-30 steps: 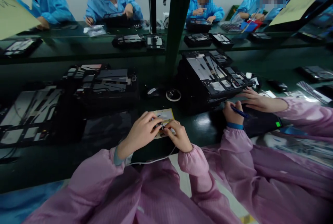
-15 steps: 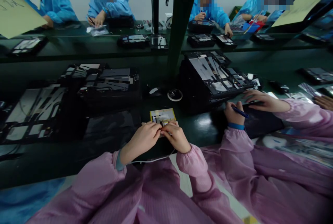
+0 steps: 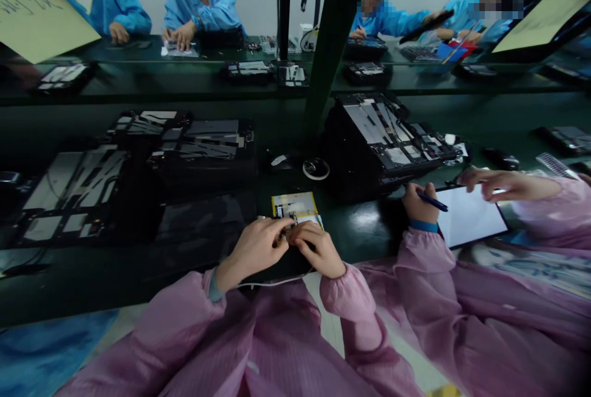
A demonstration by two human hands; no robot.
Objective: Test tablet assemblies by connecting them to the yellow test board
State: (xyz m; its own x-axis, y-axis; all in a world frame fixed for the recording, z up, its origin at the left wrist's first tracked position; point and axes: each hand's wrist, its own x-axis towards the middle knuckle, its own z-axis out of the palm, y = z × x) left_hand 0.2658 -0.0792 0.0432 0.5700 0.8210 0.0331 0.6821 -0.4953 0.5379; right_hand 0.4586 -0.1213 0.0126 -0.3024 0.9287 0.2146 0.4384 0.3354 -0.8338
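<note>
Noted: blue box (image 3: 449, 52) with indistinct contents. Pinching small part (image 3: 282, 236) in nearly closed left hand (image 3: 258, 246) and right hand (image 3: 319, 249), beside yellow-edged panel (image 3: 296, 204).

Dark green tabletop (image 3: 357, 243): open-backed tablet stacks (image 3: 388, 132) left and right, white-rimmed round item (image 3: 316, 168) between, yellow-edged flat pack (image 3: 298, 202) nearer.

Your smock (image 3: 281, 341): mauve-pink, faint sheen, fine vertical ribbing down the front. Your left sleeve (image 3: 159, 317) and right sleeve (image 3: 353, 298): long, loose, creased; right one puffs above a gathered cuff. Dull teal band (image 3: 215, 287) at your left wrist. Small pale spot on the front, too blurred to identify.
</note>
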